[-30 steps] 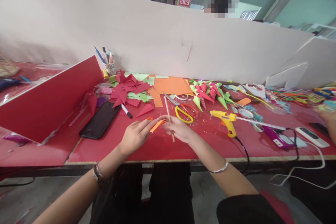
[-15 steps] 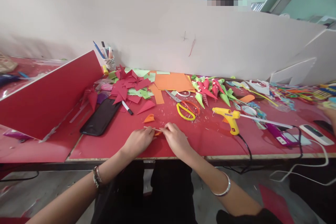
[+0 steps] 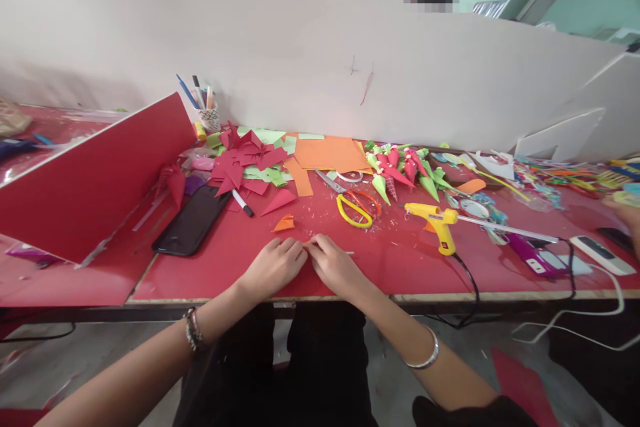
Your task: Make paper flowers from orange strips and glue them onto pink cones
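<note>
My left hand (image 3: 279, 263) and my right hand (image 3: 336, 268) meet at their fingertips, low over the near part of the red tabletop (image 3: 385, 267). Both are closed in a pinch, and whatever is between the fingers is too small and covered to make out. Just beyond the left fingers lies a small folded piece of orange paper (image 3: 284, 223). A short pale strip (image 3: 349, 253) shows beside the right hand. Farther up are a pink-red paper cone (image 3: 280, 201) and scissors with yellow and orange handles (image 3: 354, 211).
Right of the hands lies a yellow glue gun (image 3: 436, 221) with a black cord. A black phone (image 3: 193, 223) and a standing red board (image 3: 105, 180) are on the left. Cut papers (image 3: 250, 160), orange sheets (image 3: 330, 155) and red and green cones (image 3: 400, 170) lie along the white partition.
The pale strip that stretched between both hands no longer shows there; one lies beside the right hand. The left hand has moved right, so the fingertips now meet and cover the orange paper beneath.
</note>
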A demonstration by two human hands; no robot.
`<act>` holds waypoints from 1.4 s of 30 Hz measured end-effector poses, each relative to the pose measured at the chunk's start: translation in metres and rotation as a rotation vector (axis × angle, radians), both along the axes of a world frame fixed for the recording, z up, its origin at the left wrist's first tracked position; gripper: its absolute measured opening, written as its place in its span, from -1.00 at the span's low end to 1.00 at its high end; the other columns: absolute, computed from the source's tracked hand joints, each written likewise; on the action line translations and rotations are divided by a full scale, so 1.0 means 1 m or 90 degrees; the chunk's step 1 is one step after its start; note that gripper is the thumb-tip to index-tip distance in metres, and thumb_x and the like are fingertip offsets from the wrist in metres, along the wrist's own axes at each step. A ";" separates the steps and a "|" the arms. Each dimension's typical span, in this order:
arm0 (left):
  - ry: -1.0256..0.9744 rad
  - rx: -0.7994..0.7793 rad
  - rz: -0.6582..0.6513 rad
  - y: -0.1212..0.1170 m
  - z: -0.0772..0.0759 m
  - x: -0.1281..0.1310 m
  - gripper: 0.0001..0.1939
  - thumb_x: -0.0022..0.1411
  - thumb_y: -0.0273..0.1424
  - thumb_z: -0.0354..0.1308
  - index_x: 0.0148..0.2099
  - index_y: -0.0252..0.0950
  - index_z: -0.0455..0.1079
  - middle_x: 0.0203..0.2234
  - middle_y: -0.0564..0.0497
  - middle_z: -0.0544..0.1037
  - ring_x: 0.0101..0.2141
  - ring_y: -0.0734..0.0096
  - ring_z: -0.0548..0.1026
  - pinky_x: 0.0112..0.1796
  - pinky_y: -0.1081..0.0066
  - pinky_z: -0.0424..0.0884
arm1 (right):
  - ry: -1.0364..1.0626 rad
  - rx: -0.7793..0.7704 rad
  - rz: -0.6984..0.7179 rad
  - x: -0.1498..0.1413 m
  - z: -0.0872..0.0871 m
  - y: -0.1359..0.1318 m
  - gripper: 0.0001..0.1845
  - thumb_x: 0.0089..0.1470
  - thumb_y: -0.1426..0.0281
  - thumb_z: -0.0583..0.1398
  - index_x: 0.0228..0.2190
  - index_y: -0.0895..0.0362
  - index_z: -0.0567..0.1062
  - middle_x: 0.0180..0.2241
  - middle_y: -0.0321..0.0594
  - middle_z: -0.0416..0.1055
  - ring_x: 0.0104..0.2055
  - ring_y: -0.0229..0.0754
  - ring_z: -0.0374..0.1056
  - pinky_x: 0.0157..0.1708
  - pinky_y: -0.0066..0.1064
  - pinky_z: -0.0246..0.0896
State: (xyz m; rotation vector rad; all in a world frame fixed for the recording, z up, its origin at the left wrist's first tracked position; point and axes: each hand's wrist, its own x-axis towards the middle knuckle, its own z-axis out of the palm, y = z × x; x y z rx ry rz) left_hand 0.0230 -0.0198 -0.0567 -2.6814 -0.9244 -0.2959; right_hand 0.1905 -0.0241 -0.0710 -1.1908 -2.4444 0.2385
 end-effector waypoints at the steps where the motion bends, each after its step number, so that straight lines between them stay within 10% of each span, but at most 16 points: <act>1: 0.000 -0.004 0.006 0.001 0.000 0.002 -0.78 0.20 -0.58 -0.16 -0.38 -0.37 0.29 -0.50 -0.05 0.37 -0.43 0.34 0.35 -0.46 0.37 0.24 | 0.007 -0.005 0.007 0.000 0.001 -0.001 -0.74 0.09 0.54 -0.08 -0.26 0.17 0.36 -0.27 -0.10 0.27 -0.22 -0.16 0.23 -0.21 -0.31 0.19; 14: -0.017 -0.255 0.038 0.014 0.010 -0.013 -0.80 0.23 -0.41 -0.11 -0.32 -0.34 0.32 -0.42 -0.01 0.41 -0.41 0.41 0.36 -0.43 0.45 0.26 | 0.094 -0.062 0.010 -0.003 0.002 -0.003 -0.82 0.06 0.51 0.02 -0.33 0.12 0.39 -0.34 -0.21 0.34 -0.25 -0.21 0.22 -0.23 -0.37 0.18; 34: -0.036 -0.024 -0.121 0.016 -0.003 -0.031 -0.71 0.27 -0.51 -0.25 -0.21 -0.40 0.31 -0.49 -0.04 0.43 -0.49 0.41 0.39 -0.45 0.41 0.34 | 0.096 -0.037 0.010 -0.003 0.007 0.006 -0.85 0.11 0.45 -0.01 -0.37 0.16 0.36 -0.37 -0.20 0.32 -0.28 -0.23 0.22 -0.26 -0.42 0.17; 42: -0.099 0.121 -0.112 0.028 0.021 -0.035 -0.74 0.25 -0.54 -0.23 -0.17 -0.43 0.28 -0.47 -0.08 0.49 -0.49 0.43 0.43 -0.47 0.44 0.36 | -0.111 0.195 0.010 0.000 0.032 0.026 -0.72 0.15 0.38 -0.07 -0.47 0.17 0.36 -0.49 -0.22 0.31 -0.40 -0.26 0.24 -0.46 -0.45 0.01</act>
